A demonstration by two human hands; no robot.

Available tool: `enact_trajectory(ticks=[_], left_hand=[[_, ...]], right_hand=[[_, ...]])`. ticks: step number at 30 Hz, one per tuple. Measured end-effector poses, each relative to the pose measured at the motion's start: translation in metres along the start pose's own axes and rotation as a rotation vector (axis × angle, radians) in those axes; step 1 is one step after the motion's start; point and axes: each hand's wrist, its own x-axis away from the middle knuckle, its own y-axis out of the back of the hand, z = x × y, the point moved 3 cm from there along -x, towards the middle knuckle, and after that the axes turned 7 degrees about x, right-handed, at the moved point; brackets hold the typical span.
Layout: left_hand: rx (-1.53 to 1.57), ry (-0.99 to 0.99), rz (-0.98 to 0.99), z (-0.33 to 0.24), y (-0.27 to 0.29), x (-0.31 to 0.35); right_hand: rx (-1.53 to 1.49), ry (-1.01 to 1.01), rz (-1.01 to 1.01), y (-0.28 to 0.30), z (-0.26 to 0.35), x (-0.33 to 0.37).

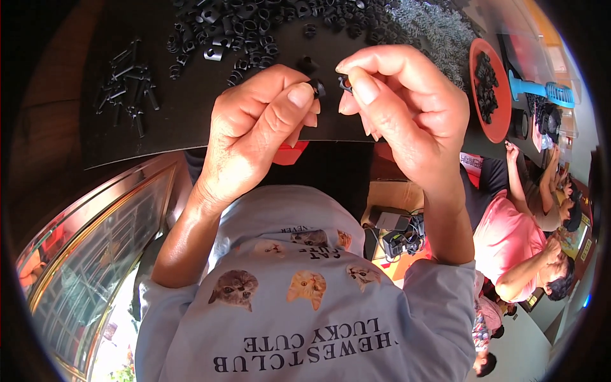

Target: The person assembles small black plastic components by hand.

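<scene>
My left hand (254,121) pinches a small black plastic piece (317,88) between thumb and forefinger, above the front edge of the black tabletop (184,121). Facing it, my right hand (407,105) holds another small dark part with a shiny edge (345,83) at its thumb tip. A narrow gap separates the two parts, and the fingers partly cover both. Just beyond them, a loose black piece (308,63) lies on the table. Farther back spreads a heap of black ring-shaped plastic pieces (254,28).
Thin black rods (127,86) lie scattered at the left. Small silvery parts (433,28) are heaped at the back right, near a red bowl (500,121) of black pieces and a blue handled tool (544,91). People, including one in pink (509,242), sit at the right. A framed glass panel (95,254) stands lower left.
</scene>
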Motion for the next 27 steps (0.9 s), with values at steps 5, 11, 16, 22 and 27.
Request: enact_trajectory(ticks=[5, 11, 16, 22, 27], left_hand=[[-0.001, 0.004, -0.002, 0.000, -0.001, 0.000], [-0.045, 0.036, 0.020, 0.001, 0.002, 0.001], [-0.007, -0.001, 0.002, 0.001, 0.000, -0.001], [-0.014, 0.007, 0.004, 0.001, 0.001, 0.000], [-0.030, 0.002, 0.006, 0.000, 0.001, 0.000]], right_hand=[[-0.004, 0.019, 0.003, 0.002, -0.002, 0.000], [-0.001, 0.073, 0.042, 0.003, -0.008, -0.004], [0.228, 0.146, -0.001, 0.010, -0.005, -0.009], [0.117, 0.052, -0.052, 0.007, -0.007, -0.008], [0.208, 0.082, -0.112, 0.024, 0.003, -0.019]])
